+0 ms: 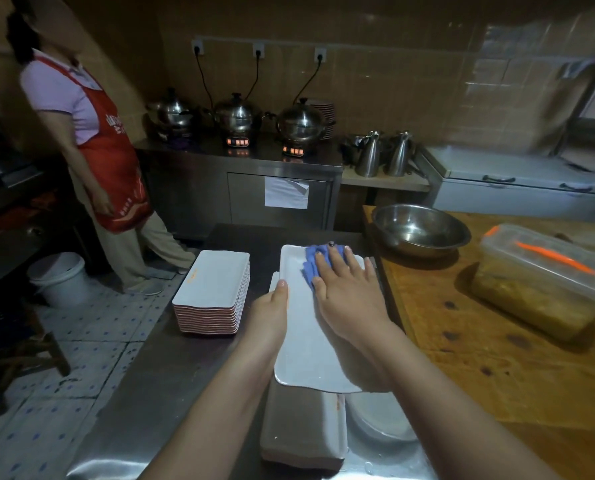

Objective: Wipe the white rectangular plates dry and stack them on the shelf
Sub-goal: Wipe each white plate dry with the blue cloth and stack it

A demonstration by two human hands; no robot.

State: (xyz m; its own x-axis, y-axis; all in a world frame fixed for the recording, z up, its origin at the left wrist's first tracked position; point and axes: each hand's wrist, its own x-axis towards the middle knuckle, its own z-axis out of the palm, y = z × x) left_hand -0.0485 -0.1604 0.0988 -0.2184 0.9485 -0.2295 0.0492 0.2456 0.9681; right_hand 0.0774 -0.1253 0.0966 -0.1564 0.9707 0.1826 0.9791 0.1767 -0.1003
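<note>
A white rectangular plate [303, 344] is held above a stack of wet white plates [303, 434] near the front of the steel counter [171, 386]. My left hand [271, 313] grips the plate's left edge, thumb on top. My right hand [348, 289] lies flat on the plate's far half, its straight fingers pressing a blue cloth [315, 263] against it. A neat stack of white plates [213, 292] stands to the left on the counter.
A steel bowl [420, 228] and a lidded plastic box [545, 278] sit on the wooden table [496, 375] at right. A person in a red apron [91, 143] stands at far left. Pots on burners [237, 121] line the back counter. A white bucket [60, 278] stands on the floor.
</note>
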